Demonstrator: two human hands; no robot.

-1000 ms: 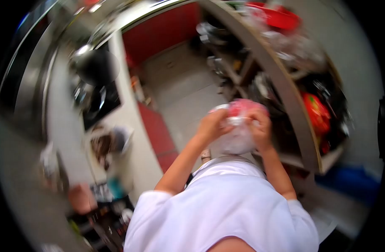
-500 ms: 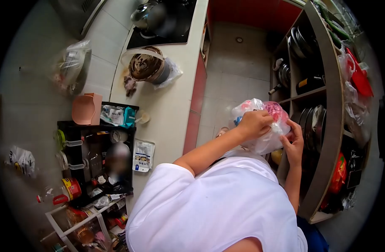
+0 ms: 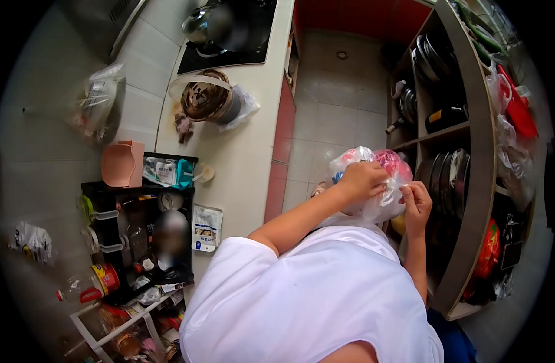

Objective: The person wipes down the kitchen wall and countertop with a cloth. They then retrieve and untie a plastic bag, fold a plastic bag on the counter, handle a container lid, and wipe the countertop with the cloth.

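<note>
Person's L hand [image 3: 363, 181] & R hand [image 3: 417, 202] each pinch a plastic bag [image 3: 377, 210] w/ pink showing, nr the shelf [image 3: 484, 157].

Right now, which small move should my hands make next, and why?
Perhaps ease the left hand and right hand slightly apart: both hold the bag, bunched between them, and a gentle pull might show whether it is knotted.

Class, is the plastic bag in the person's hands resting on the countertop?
No, the left hand and right hand hold the plastic bag apart from the countertop, floor showing between.
</note>
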